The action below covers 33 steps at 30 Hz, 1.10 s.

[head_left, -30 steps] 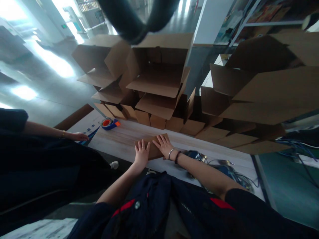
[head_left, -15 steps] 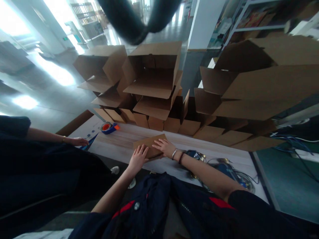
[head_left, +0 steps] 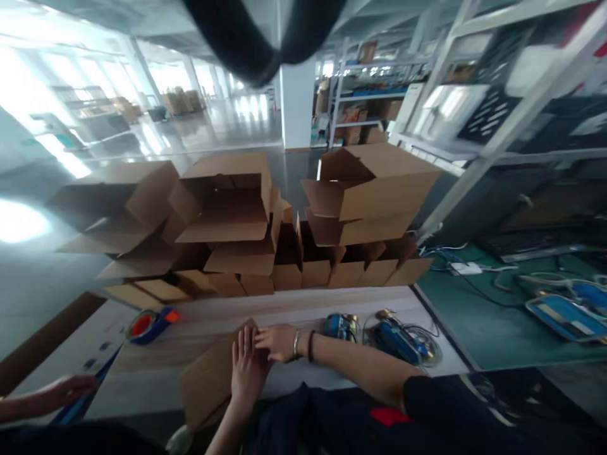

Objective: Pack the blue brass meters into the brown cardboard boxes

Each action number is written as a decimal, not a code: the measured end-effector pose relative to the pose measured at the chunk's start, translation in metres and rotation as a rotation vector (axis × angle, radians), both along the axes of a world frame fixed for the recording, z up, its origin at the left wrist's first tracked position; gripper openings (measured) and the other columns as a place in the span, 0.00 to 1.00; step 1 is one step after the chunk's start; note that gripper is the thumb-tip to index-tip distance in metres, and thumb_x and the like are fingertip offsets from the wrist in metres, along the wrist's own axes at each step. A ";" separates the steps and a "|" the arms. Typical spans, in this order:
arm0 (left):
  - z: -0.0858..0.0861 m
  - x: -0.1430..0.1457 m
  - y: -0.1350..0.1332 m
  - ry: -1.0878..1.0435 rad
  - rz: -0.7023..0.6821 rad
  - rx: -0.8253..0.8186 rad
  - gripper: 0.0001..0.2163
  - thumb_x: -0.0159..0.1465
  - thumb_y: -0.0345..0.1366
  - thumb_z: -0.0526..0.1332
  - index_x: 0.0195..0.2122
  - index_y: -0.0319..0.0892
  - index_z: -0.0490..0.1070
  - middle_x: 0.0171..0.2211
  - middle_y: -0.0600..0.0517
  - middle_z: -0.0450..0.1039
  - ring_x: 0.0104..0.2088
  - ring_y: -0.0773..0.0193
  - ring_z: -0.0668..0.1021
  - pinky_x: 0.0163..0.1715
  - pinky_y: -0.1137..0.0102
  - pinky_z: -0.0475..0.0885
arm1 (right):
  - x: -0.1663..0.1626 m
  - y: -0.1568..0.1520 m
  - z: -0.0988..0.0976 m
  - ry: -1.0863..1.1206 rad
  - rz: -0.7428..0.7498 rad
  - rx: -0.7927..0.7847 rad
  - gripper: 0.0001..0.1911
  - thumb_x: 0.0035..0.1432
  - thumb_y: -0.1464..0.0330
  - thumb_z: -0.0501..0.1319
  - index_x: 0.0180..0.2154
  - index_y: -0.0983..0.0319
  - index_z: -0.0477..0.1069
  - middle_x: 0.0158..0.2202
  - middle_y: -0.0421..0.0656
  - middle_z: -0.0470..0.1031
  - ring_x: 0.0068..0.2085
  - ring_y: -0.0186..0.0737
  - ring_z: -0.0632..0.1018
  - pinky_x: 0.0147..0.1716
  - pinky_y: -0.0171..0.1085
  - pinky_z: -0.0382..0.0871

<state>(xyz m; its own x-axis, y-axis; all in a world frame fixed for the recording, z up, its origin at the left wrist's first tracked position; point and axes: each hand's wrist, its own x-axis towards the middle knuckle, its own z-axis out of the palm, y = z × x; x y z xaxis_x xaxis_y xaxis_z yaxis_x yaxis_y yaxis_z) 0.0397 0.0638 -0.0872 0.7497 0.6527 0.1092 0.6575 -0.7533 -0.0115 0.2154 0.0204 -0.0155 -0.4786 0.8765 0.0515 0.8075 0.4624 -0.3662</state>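
Note:
A flat piece of brown cardboard [head_left: 208,379] is tilted up off the pale wooden table [head_left: 303,306], its near end over the table's front edge. My left hand [head_left: 246,373] lies against its right side with fingers straight and together. My right hand [head_left: 277,342] reaches in from the right, fingers curled over the cardboard's top corner; two bracelets circle that wrist.
Open cardboard boxes [head_left: 237,221] are stacked in rows along the table's far side. A tape dispenser [head_left: 149,324] lies at left. Blue devices with cables [head_left: 396,338] lie at right. Another person's hand [head_left: 64,392] rests at the lower left. Shelving stands at the right.
The cardboard lay flat under both palms; now it is raised and pulled toward me, past the table's edge. The camera has tipped upward, showing more of the hall.

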 end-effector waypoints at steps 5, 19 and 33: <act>0.016 -0.007 0.049 -0.060 0.291 0.033 0.35 0.59 0.49 0.54 0.60 0.27 0.57 0.61 0.32 0.54 0.62 0.42 0.58 0.59 0.51 0.54 | 0.100 -0.036 0.140 -0.064 -0.535 0.683 0.24 0.59 0.72 0.55 0.58 0.60 0.62 0.59 0.46 0.64 0.63 0.43 0.58 0.62 0.51 0.52; 0.033 -0.049 0.073 -0.335 0.601 -0.102 0.30 0.61 0.45 0.47 0.59 0.27 0.58 0.61 0.30 0.54 0.63 0.40 0.54 0.58 0.47 0.53 | 0.195 -0.161 0.295 -0.563 -1.121 0.762 0.22 0.61 0.51 0.51 0.30 0.62 0.70 0.28 0.44 0.71 0.35 0.40 0.74 0.36 0.41 0.67; 0.098 0.014 -0.034 -0.827 -0.213 -0.310 0.26 0.65 0.40 0.46 0.64 0.43 0.46 0.62 0.40 0.53 0.61 0.54 0.61 0.55 0.57 0.65 | -0.009 -0.124 0.065 0.084 -0.691 0.660 0.10 0.60 0.70 0.52 0.25 0.59 0.60 0.21 0.39 0.66 0.19 0.32 0.66 0.15 0.33 0.53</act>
<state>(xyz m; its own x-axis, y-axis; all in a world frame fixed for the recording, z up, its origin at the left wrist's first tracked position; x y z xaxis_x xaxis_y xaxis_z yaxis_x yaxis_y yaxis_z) 0.0542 0.0298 0.0112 0.6183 0.5992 0.5085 0.2124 -0.7504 0.6260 0.2060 -0.1037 0.0493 0.1609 0.7457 0.6466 0.9621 0.0277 -0.2713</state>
